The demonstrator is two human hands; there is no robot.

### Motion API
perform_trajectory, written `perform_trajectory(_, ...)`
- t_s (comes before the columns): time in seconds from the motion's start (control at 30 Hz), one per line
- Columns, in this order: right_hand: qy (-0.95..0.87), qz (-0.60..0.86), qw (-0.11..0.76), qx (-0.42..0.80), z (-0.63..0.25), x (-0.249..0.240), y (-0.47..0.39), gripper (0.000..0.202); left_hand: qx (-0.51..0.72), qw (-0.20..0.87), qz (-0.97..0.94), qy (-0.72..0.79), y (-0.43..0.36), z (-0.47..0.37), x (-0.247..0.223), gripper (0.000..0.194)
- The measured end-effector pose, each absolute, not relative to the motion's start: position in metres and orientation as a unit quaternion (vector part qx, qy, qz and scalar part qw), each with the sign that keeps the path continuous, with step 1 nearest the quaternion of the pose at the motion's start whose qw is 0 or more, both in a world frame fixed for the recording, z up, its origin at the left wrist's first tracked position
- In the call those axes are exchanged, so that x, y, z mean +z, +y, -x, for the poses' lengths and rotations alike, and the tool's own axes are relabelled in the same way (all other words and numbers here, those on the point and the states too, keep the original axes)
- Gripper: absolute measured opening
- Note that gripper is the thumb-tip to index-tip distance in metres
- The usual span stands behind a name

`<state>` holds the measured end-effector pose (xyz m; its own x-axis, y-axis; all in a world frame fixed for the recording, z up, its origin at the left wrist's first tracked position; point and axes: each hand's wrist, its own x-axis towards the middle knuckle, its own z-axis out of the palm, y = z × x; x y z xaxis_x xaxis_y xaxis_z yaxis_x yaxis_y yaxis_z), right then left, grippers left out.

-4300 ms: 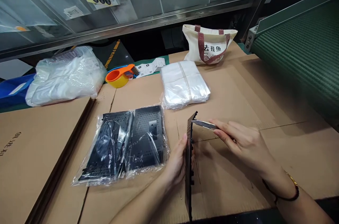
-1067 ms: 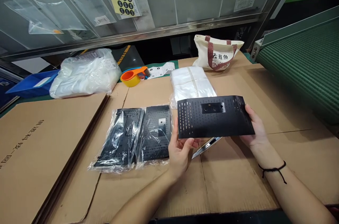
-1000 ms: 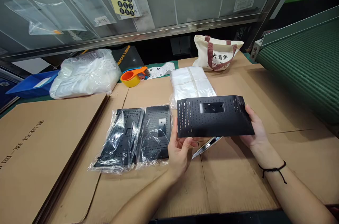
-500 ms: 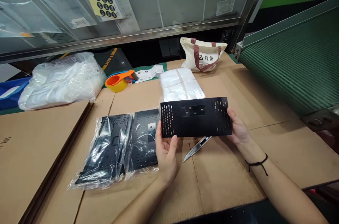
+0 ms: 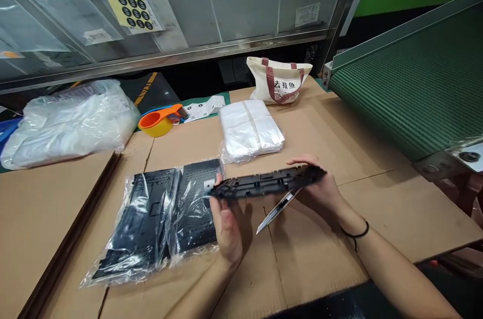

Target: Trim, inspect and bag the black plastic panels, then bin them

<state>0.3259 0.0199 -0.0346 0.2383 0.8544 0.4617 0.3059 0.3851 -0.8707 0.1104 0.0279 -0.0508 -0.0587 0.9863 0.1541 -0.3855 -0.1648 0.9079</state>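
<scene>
Between my two hands I hold a black slotted plastic panel, tilted so that its edge and ribbed underside face me. My left hand grips its left end, thumb in front. On the right end, my right hand is closed, its fingers partly behind the panel. Below the panel a utility knife lies on the cardboard, blade pointing to the near left; the panel and right hand hide its far end. Left of my hands, two more black panels lie side by side in clear plastic wrapping.
Beyond the panel sits a banded stack of clear bags, with a cloth tote bag behind it. An orange tape dispenser and a bulging plastic bag stand back left. Stacked cardboard borders the left; a green conveyor borders the right.
The panel has been tipped from its flat face showing to its edge and underside showing. Both hands have turned with it, and the view has shifted slightly right.
</scene>
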Motion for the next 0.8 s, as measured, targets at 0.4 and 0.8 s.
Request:
perform_trajectory(0.4, -0.569, 0.565, 0.577, 0.152, -0.314, -0.050, 0.018, 0.078, 0.637, 0.469, -0.488, 0.369, 0.025, -0.110, -0.046, 0.061)
perform_trajectory(0.8, -0.538, 0.543, 0.628, 0.147, -0.313, -0.057, 0.018, 0.084, 0.623, 0.505, -0.475, 0.363, 0.020, -0.112, -0.047, 0.069)
